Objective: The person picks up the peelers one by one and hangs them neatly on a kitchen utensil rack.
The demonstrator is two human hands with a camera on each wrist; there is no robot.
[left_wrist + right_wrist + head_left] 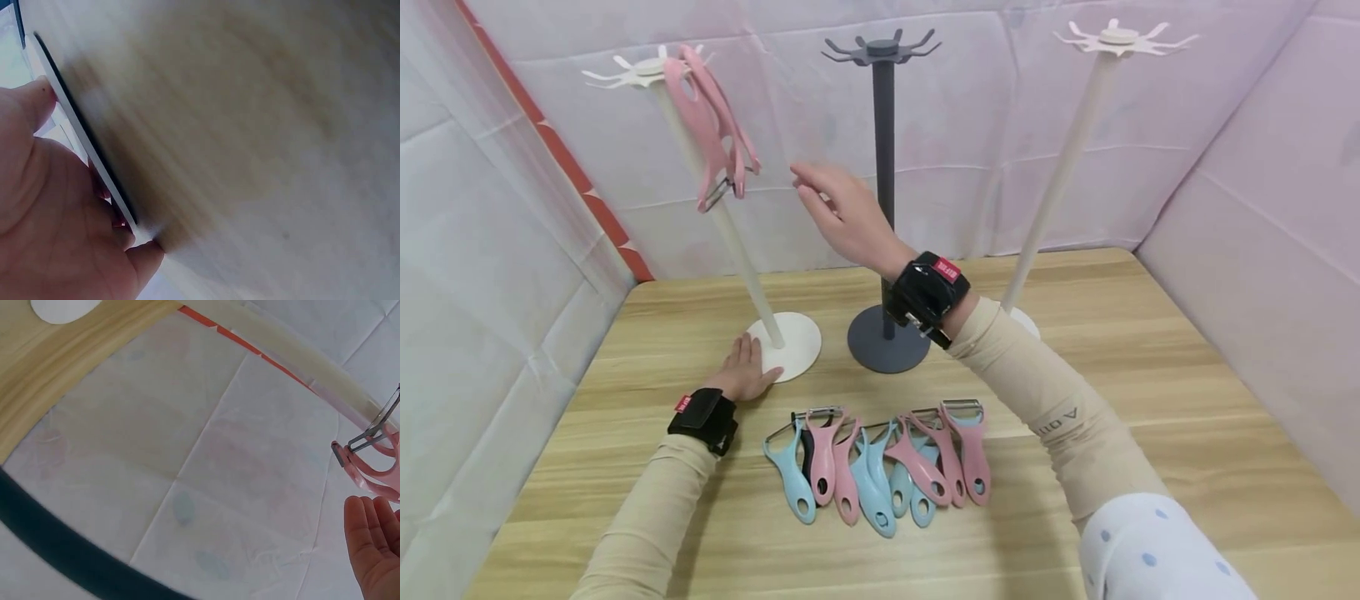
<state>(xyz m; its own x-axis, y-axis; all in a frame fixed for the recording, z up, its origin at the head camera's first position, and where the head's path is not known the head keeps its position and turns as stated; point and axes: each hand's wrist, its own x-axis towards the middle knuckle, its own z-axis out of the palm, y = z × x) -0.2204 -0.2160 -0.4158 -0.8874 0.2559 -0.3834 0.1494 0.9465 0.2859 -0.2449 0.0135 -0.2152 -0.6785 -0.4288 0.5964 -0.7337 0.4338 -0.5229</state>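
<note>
Hanging step: pink peelers (715, 137) hung from the white stand (730, 225) at upper left. The right hand (842, 212), fingers straight and empty, hovered just right of them. The left hand (747, 375) lay flat against the stand's base (790, 343). More peelers (880, 467) lay at lower centre; the next move likely called for picking one up.
</note>
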